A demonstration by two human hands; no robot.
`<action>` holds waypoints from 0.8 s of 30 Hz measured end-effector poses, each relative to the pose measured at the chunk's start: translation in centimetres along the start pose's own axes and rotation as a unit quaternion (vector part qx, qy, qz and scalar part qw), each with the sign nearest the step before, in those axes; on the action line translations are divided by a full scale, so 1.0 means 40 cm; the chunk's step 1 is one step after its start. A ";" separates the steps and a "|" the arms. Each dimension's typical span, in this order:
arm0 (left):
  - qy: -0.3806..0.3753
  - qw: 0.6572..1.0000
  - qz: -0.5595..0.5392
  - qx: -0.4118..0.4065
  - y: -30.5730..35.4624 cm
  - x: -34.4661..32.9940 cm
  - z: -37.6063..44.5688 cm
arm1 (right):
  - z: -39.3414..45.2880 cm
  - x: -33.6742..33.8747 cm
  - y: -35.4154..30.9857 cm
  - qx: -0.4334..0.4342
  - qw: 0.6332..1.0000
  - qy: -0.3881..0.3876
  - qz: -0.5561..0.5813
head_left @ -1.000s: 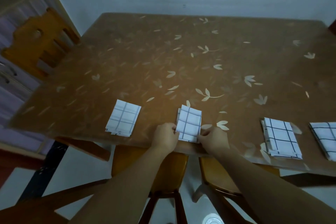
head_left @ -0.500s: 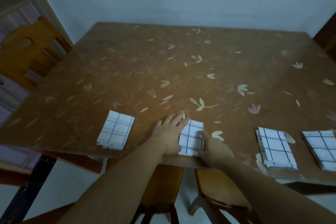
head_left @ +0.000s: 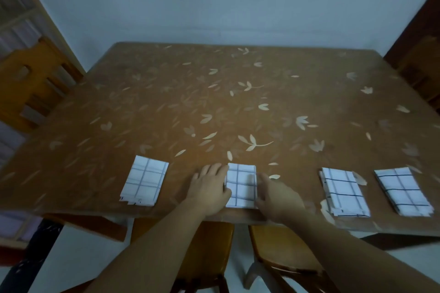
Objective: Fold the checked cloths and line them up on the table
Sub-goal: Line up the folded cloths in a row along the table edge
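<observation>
Several folded white checked cloths lie in a row along the near edge of the brown leaf-patterned table (head_left: 238, 102). The middle cloth (head_left: 241, 185) sits between my two hands. My left hand (head_left: 209, 188) lies flat on the table with straight fingers against the cloth's left edge. My right hand (head_left: 276, 194) rests at its right edge, fingers touching the cloth. Another folded cloth (head_left: 144, 183) lies to the left. Two more, one (head_left: 344, 191) and a second (head_left: 403, 191), lie to the right.
Wooden chairs stand around the table: one at the far left (head_left: 31, 88), one at the far right (head_left: 421, 74), and two seats (head_left: 281, 245) tucked under the near edge. A pale wall is behind the table.
My hands let go of the middle cloth's near corners and flattened beside it. The left hand slid along its left edge. The camera view tilted up.
</observation>
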State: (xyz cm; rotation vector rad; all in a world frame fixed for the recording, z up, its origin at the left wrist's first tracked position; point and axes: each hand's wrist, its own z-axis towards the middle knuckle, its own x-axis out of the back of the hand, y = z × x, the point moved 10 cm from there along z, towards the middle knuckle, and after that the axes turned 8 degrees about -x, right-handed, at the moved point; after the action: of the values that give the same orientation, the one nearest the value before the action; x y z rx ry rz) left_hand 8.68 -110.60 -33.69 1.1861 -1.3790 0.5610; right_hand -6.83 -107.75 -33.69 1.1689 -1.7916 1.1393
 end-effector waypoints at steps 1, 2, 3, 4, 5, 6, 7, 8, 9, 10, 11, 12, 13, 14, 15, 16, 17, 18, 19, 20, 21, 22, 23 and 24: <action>0.010 1.000 -0.001 0.001 0.018 0.012 -0.005 | -0.015 0.033 0.019 0.002 1.000 0.018 -0.011; 0.016 1.000 -0.001 0.002 0.040 0.023 -0.010 | -0.030 0.070 0.044 0.001 0.999 0.037 -0.022; 0.020 1.000 -0.001 0.002 0.066 0.038 -0.014 | -0.044 0.110 0.073 -0.002 0.998 0.055 -0.029; 0.021 1.000 -0.004 -0.001 0.098 0.054 -0.015 | -0.058 0.152 0.107 -0.009 0.997 0.072 -0.033; 0.022 1.000 -0.007 -0.005 0.134 0.071 -0.017 | -0.075 0.194 0.141 -0.018 0.995 0.088 -0.036; 0.024 1.000 -0.006 -0.012 0.173 0.088 -0.018 | -0.094 0.235 0.177 -0.028 0.994 0.099 -0.040; 0.026 0.999 -0.002 -0.019 0.212 0.104 -0.019 | -0.114 0.273 0.212 -0.038 0.992 0.108 -0.046; 0.029 0.999 0.001 -0.025 0.249 0.120 -0.021 | -0.134 0.306 0.246 -0.045 0.991 0.116 -0.053; 0.035 0.999 0.007 -0.033 0.295 0.135 -0.024 | -0.160 0.341 0.285 -0.053 0.989 0.124 -0.059; 0.038 0.998 0.011 -0.038 0.336 0.146 -0.025 | -0.185 0.371 0.323 -0.061 0.987 0.132 -0.063; 0.036 0.999 0.011 -0.039 0.365 0.151 -0.025 | -0.203 0.392 0.354 -0.070 0.986 0.136 -0.064; 0.032 0.999 0.012 -0.037 0.400 0.152 -0.026 | -0.222 0.413 0.390 -0.077 0.985 0.142 -0.062; 0.032 0.999 0.016 -0.034 0.440 0.150 -0.030 | -0.246 0.432 0.428 -0.081 0.984 0.148 -0.059; 0.035 0.999 0.023 -0.031 0.480 0.148 -0.036 | -0.268 0.448 0.466 -0.085 0.983 0.155 -0.056; 0.043 0.998 0.031 -0.029 0.521 0.146 -0.043 | -0.288 0.463 0.504 -0.088 0.981 0.162 -0.054; 0.049 0.998 0.036 -0.028 0.560 0.138 -0.052 | -0.309 0.471 0.542 -0.093 0.981 0.161 -0.051; 0.054 0.997 0.038 -0.027 0.592 0.131 -0.062 | -0.325 0.474 0.573 -0.098 0.982 0.156 -0.046; 0.055 0.997 0.043 -0.024 0.625 0.122 -0.072 | -0.344 0.474 0.604 -0.099 0.983 0.151 -0.042; 0.054 0.997 0.050 -0.020 0.656 0.112 -0.081 | -0.362 0.473 0.634 -0.097 0.983 0.148 -0.040; 0.050 0.997 0.055 -0.016 0.681 0.102 -0.087 | -0.377 0.469 0.662 -0.096 0.984 0.145 -0.037; 0.048 0.997 0.060 -0.014 0.703 0.093 -0.091 | -0.387 0.466 0.689 -0.098 0.984 0.142 -0.035; 0.046 0.997 0.064 -0.010 0.719 0.084 -0.092 | -0.393 0.462 0.712 -0.103 0.985 0.135 -0.033; 0.044 0.997 0.065 -0.004 0.730 0.075 -0.093 | -0.396 0.457 0.731 -0.107 0.986 0.127 -0.032; 0.043 0.997 0.060 0.004 0.736 0.068 -0.091 | -0.394 0.453 0.746 -0.111 0.986 0.119 -0.031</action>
State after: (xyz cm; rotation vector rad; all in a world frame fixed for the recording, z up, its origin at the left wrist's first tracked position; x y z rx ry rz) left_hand -15.04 -97.43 -21.42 1.0779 -1.3829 0.6955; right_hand -39.58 -92.78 -20.61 0.9107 -1.6396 0.9701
